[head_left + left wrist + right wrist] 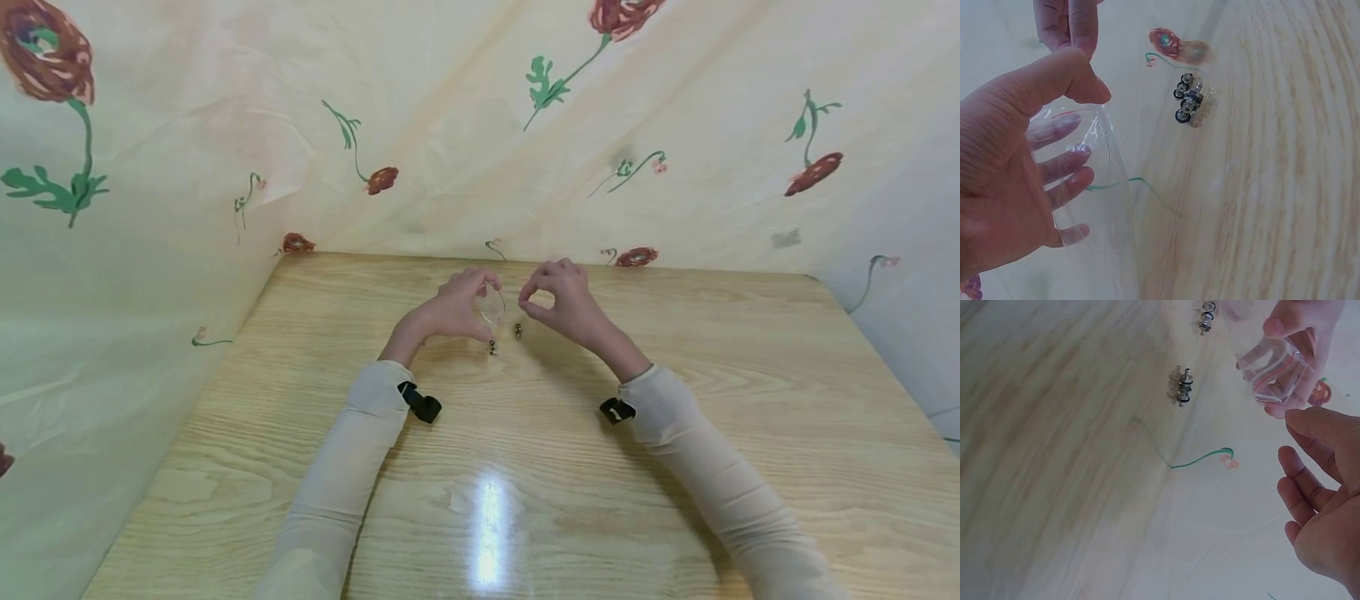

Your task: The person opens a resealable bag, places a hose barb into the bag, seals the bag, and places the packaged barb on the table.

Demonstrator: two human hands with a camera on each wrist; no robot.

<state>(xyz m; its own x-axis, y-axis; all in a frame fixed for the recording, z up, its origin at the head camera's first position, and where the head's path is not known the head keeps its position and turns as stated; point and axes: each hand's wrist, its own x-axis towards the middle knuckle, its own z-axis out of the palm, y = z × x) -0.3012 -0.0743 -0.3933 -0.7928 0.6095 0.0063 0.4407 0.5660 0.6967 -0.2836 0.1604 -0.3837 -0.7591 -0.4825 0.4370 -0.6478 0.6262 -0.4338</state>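
A pale wood-grained surface (600,500), streaked by a bright reflection, stretches beneath my sleeved arms, while a cream sheet (450,83) printed with red flowers and green stems hangs behind it and along its sides. Near the surface's far edge, a clear plastic bag (1100,212), thin, creased and glossy, with a red line across its mouth, sits in the grip of my left hand (457,308), the fingers visible through the film. My right hand (566,300) is just beside it, thumb and forefinger narrowed into a ring; whether that grip catches the bag's edge, I cannot tell. Two small silvery fittings (1184,387) with dark rings lie near each other on the surface.
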